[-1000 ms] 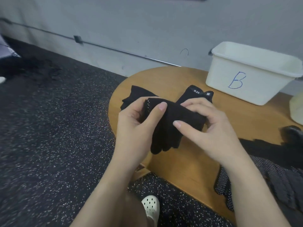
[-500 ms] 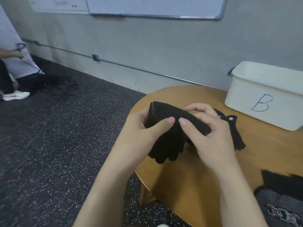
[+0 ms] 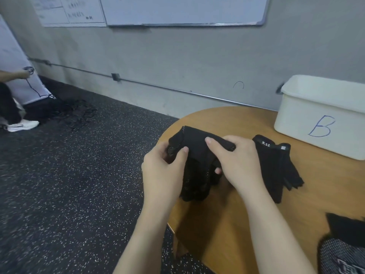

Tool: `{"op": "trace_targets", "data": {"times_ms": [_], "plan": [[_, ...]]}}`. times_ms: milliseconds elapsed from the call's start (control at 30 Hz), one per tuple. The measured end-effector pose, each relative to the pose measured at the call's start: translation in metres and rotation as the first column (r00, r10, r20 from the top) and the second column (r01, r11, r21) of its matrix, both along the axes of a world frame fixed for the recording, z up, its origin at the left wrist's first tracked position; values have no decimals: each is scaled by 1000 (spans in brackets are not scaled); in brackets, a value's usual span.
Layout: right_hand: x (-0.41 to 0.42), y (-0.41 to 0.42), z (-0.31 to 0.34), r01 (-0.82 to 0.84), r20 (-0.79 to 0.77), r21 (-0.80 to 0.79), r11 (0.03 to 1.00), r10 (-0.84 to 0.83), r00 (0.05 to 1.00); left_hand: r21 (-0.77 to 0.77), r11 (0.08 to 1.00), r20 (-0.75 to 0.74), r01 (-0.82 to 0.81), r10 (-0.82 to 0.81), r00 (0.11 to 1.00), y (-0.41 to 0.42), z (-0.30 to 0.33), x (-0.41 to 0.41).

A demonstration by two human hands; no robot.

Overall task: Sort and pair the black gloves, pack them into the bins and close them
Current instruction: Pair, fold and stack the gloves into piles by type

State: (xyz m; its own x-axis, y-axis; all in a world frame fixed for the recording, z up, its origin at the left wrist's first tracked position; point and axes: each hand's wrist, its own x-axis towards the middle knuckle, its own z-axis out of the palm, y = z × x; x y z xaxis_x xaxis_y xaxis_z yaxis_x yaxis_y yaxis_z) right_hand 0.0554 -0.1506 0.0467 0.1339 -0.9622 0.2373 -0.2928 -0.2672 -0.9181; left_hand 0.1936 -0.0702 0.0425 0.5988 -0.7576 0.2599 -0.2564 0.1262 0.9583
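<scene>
Holding the dotted black gloves [image 3: 197,155] bunched over the wooden table's [image 3: 227,224] edge, both hands were curled round them: left hand [image 3: 164,171] pinched the cuff end, right hand [image 3: 239,161] clamped the other side, probably to line them up as a pair. Another black glove [image 3: 276,167] lay just beside, near bin B [image 3: 320,119], which sat open.

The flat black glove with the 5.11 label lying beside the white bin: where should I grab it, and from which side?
Grip the black glove with the 5.11 label at its cuff band, coming from above on the white bin side. The cuff looks thickest and faces the bin; its fingers trail toward the round wooden table edge.
</scene>
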Motion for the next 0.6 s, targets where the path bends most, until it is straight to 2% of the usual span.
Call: {"op": "trace_targets", "data": {"times_ms": [167, 433, 533, 600], "plan": [[4, -6, -10, 11, 90, 83, 997, -18, 996, 6, 996, -30, -89, 89, 996, -5, -11, 3], [3, -10, -23, -25, 97, 191, 981, 7, 995, 83, 988, -50, -134, 139, 989, -4, -24, 2], [0, -10, -25, -54, 93, 197, 979, 36, 995, 75, 975, 78, -211, 206, 976, 1, -29, -1], [0, -9, -25, -47, 63, 150, 988, 38, 997, 24, 975, 247, -223, 210, 946, 4, -30, -1]]}}
